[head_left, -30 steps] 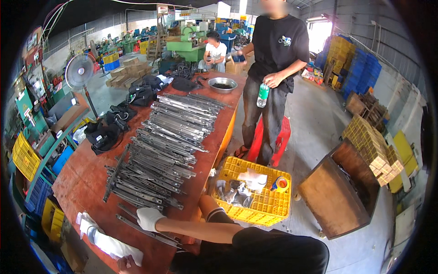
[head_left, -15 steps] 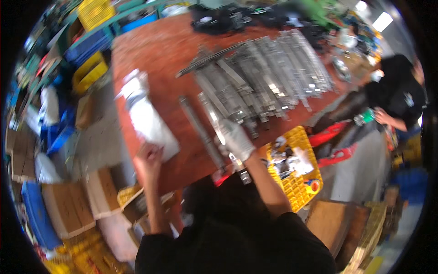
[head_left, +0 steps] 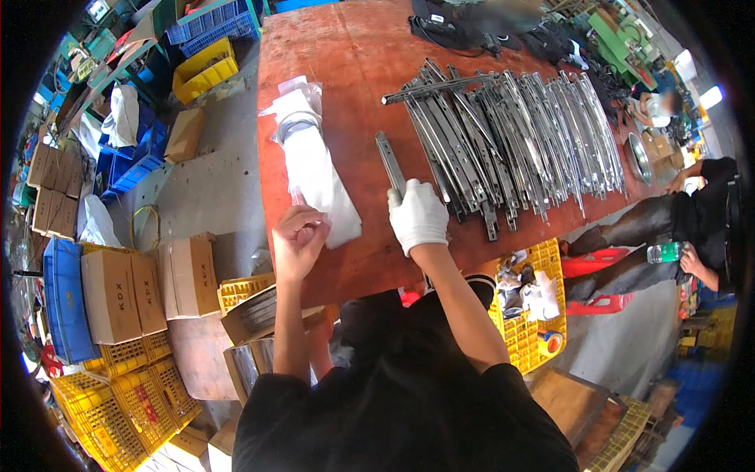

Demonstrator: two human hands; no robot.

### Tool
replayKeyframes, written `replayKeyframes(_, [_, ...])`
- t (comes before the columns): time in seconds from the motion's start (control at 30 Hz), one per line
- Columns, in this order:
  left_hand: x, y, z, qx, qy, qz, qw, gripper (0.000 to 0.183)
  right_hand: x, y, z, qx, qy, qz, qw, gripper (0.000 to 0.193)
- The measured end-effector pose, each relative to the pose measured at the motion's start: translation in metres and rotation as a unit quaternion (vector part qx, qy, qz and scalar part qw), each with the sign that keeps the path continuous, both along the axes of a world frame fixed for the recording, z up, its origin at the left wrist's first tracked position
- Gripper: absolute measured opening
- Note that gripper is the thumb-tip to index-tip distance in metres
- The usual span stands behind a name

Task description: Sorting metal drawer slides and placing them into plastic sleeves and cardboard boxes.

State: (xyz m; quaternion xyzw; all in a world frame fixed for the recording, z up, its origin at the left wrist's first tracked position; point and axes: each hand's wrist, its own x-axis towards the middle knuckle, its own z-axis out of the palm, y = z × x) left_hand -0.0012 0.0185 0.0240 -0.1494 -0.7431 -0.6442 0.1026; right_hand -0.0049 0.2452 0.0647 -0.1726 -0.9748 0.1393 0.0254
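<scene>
My right hand (head_left: 418, 219), in a white glove, is closed around a metal drawer slide (head_left: 387, 161). The slide's far end sticks out beyond the fingers, and its near part is mostly hidden by the hand and forearm. My bare left hand (head_left: 300, 236) is beside a stack of white plastic bags (head_left: 318, 177), its fingers curled in a pinch at the stack's left edge. What is between those fingers, if anything, cannot be made out. Right of the glove lies a wide row of metal drawer slides (head_left: 511, 141), with one slide (head_left: 440, 86) across their far ends.
The red-brown table (head_left: 354, 47) carries black cloth items (head_left: 464, 27) at its far side. A yellow crate (head_left: 543, 315) with wrappings and a tape roll (head_left: 550, 342) stands by its near right edge. Cartons (head_left: 189, 275) are at left; a person (head_left: 708, 220) sits at right, holding a green-labelled bottle.
Two slides lay apart near my right hand before; now one shows, in its grip. The view has turned and sharpened. My left hand stays beside the bag stack.
</scene>
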Motion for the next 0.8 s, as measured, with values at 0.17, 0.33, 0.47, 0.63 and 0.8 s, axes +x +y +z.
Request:
replayKeyframes(0.17, [-0.012, 0.014, -0.006, -0.114, -0.107, 0.060, 0.986, 0.013, -0.010, 0.021, 0.013, 0.046, 0.047, 0.080, 0.995, 0.031])
replayKeyframes(0.33, [-0.027, -0.023, -0.032, -0.106, -0.091, -0.064, 0.988, 0.022, -0.003, 0.033, -0.033, -0.370, 0.104, 0.159, 0.910, 0.042])
replayKeyframes(0.47, [0.001, 0.022, 0.029, -0.024, -0.217, -0.007, 0.976, 0.027, 0.039, 0.033, 0.020, -0.723, -0.084, 0.090, 0.680, 0.034])
replayKeyframes(0.63, [0.004, 0.024, 0.003, 0.100, -0.175, -0.030, 0.979, 0.019, 0.026, -0.013, 0.017, -0.515, 0.130, 0.133, 0.837, 0.062])
replayKeyframes(0.8, [-0.008, 0.027, -0.004, 0.176, -0.149, -0.005, 0.973, 0.015, 0.006, -0.042, -0.006, -0.559, 0.189, 0.114, 0.800, 0.051])
